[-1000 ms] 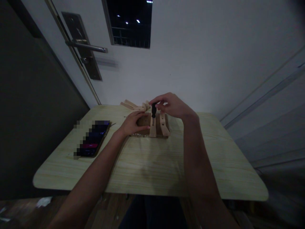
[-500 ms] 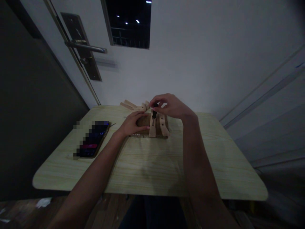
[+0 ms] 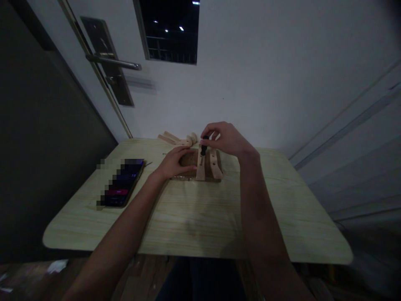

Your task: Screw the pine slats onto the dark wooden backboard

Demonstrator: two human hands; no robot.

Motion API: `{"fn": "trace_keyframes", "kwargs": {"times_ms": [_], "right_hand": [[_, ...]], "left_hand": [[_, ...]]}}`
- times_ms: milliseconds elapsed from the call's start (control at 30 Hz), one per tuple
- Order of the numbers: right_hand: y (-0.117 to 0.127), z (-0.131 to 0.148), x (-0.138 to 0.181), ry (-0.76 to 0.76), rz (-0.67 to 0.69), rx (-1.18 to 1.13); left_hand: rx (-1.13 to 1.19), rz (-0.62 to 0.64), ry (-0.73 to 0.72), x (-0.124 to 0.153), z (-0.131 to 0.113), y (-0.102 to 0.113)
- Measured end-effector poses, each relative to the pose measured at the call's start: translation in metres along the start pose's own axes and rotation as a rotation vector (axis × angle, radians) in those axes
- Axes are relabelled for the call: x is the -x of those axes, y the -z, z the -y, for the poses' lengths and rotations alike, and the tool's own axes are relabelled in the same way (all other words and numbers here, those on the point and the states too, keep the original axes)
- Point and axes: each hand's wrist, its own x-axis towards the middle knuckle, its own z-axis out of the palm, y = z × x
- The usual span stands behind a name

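Note:
A small brown wooden board [image 3: 189, 160] lies at the far middle of the pale wooden table [image 3: 200, 217], with two light wooden slats [image 3: 214, 165] on top. My left hand [image 3: 174, 162] rests on the board's left part, fingers curled over it. My right hand [image 3: 226, 139] pinches the black handle of a small screwdriver [image 3: 203, 146], which stands upright with its tip on the left slat.
A phone [image 3: 123, 182] with a lit screen lies on the table's left. More light wooden pieces [image 3: 178, 139] lie behind the board by the white wall. A door with a metal lever handle [image 3: 113, 62] stands at the left.
My right hand's fingers have shifted around the screwdriver handle while it stays upright on the slat. My left hand has not moved.

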Motion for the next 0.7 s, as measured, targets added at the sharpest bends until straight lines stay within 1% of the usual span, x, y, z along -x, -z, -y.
{"fn": "trace_keyframes", "kwargs": {"times_ms": [100,200,300,533,600,700], "right_hand": [[0.0004,-0.0005,0.0010,0.043,0.063,-0.056],[0.0005,-0.0022,0.0015,0.033,0.099,-0.084],[0.0004,-0.0027,0.0012,0.019,0.081,-0.089],[-0.0013,0.0009,-0.0016,-0.003,0.009,0.018],[-0.0011,0.0004,-0.0012,-0.001,0.012,-0.007],[0.0006,-0.0010,0.0004,0.014,0.061,-0.067]], "left_hand": [[-0.002,0.001,0.004,-0.0003,0.0010,-0.0008],[0.001,-0.003,0.012,-0.0003,0.0020,-0.0014],[0.005,0.004,0.017,0.0001,0.0015,-0.0011],[0.008,0.006,0.021,0.0003,-0.0005,0.0005],[0.010,0.010,0.023,0.0002,-0.0007,0.0008],[0.010,0.016,0.023,0.0001,-0.0009,0.0009]]}}
